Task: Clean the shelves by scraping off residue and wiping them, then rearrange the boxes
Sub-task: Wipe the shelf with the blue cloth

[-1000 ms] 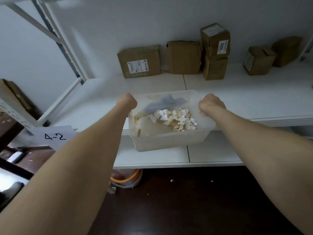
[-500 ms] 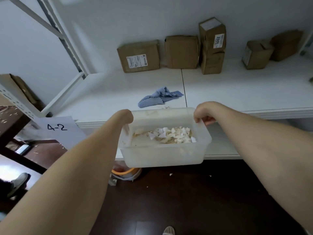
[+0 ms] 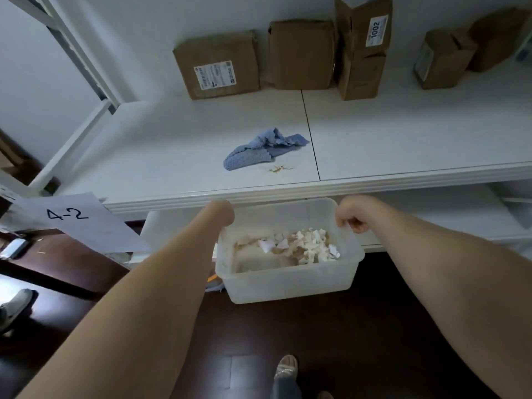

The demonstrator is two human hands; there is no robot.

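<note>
A paper sign (image 3: 77, 223) at the shelf's left corner reads "4-2"; the tall cardboard box (image 3: 363, 47) carries a label reading "1002".

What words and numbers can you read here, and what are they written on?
"4-2": handwritten on the white paper sheet at the shelf's left end.
"1002": printed on the white label of the tall cardboard box.
Shipping label on the leftmost flat box: print too small to read.
Side label on the small box at the right: too blurred to read.
</note>
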